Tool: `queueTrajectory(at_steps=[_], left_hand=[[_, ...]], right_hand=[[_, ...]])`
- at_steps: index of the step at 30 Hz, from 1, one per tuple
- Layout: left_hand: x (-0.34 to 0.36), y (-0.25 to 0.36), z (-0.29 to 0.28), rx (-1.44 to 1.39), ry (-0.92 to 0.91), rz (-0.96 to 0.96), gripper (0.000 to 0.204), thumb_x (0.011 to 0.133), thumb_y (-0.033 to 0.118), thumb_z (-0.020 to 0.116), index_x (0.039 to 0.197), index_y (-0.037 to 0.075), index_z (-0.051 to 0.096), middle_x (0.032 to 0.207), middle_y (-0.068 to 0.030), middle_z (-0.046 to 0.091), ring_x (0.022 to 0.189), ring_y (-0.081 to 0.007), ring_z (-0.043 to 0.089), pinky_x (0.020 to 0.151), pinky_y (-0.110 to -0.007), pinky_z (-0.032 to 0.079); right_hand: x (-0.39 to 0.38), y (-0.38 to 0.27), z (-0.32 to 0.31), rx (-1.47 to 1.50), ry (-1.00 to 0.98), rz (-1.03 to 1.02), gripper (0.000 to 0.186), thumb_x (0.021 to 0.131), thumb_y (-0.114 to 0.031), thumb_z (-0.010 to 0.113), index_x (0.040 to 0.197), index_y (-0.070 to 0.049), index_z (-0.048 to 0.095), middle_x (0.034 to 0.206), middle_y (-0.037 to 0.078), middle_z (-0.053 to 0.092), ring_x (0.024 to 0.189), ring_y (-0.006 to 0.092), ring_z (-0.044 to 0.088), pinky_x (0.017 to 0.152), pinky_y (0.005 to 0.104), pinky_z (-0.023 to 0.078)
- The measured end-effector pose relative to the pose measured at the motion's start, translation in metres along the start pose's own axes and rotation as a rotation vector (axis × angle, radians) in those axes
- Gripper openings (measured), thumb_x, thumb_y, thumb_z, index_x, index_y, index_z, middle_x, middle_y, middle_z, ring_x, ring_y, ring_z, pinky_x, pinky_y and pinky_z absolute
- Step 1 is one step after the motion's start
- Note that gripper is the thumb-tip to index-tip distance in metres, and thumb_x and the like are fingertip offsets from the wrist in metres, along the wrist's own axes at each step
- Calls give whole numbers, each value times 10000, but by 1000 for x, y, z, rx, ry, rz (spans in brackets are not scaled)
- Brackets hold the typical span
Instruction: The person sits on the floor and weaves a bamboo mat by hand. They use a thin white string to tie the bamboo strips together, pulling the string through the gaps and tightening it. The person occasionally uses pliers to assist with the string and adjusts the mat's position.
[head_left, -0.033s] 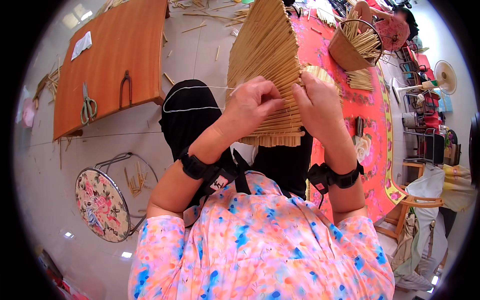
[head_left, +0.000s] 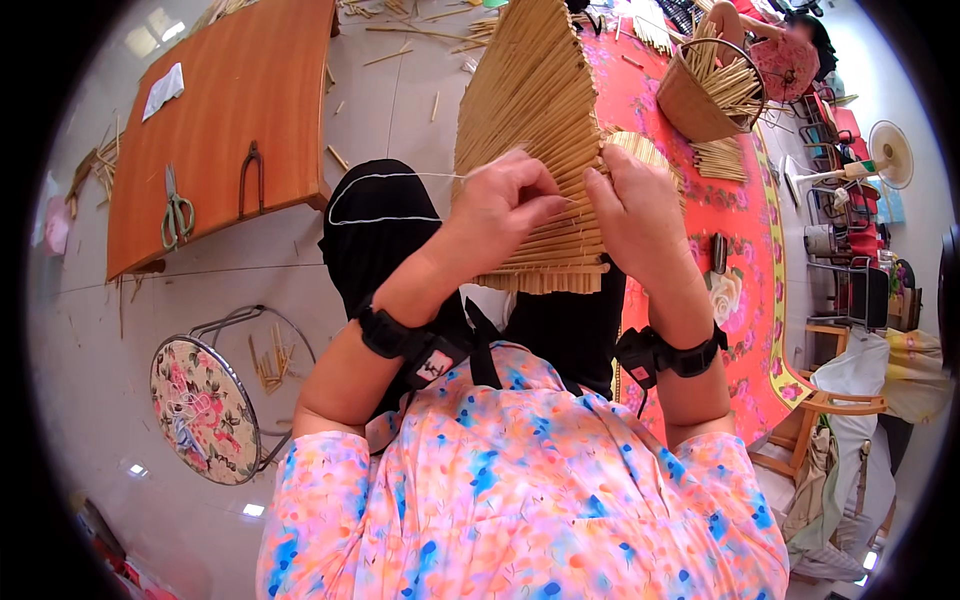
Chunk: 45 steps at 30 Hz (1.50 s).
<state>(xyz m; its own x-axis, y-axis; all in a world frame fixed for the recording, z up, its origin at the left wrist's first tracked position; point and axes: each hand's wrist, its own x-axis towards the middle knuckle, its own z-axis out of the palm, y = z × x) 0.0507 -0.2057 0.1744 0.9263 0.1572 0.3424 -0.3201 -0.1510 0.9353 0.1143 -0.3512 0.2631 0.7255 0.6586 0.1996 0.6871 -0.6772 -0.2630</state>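
Note:
A fan-like panel of many straw-coloured sticks (head_left: 535, 90) stands over my lap, its lower edge near my thighs. My right hand (head_left: 643, 205) is closed on the panel's right edge, thumb on the near face and the other fingers mostly hidden behind. My left hand (head_left: 508, 205) is in a pinch against the panel's face, a short way left of the right thumb. What sits between its fingertips is too small to make out. A white thread (head_left: 385, 176) runs from beside the left hand and loops over my black-clad knee.
To the left a wooden table (head_left: 240, 80) carries green-handled scissors (head_left: 177, 212), dark metal tongs (head_left: 251, 180) and a white cloth (head_left: 163, 92). A flowered round stool (head_left: 205, 410) stands nearer. At right lie a red flowered mat (head_left: 740, 270) and a basket of sticks (head_left: 700, 105); another person sits beyond.
My left hand has shifted very slightly at the panel, and the thread loop on my knee has moved a little. The right hand stays in place.

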Motion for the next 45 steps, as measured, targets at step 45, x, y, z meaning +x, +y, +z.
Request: queueTrajectory(at_steps=[45], left_hand=[[-33,11,-59,-506,230,-284,247,908,-31,471,1136,-27,566,1160,-81,595,1048,-157,591,932,-292,465]], right_hand=[[-42,-9,59,1305,-237,-95,539,816,-32,678,1319,21,492,1306,132,469,868,122,582,828,278,541]])
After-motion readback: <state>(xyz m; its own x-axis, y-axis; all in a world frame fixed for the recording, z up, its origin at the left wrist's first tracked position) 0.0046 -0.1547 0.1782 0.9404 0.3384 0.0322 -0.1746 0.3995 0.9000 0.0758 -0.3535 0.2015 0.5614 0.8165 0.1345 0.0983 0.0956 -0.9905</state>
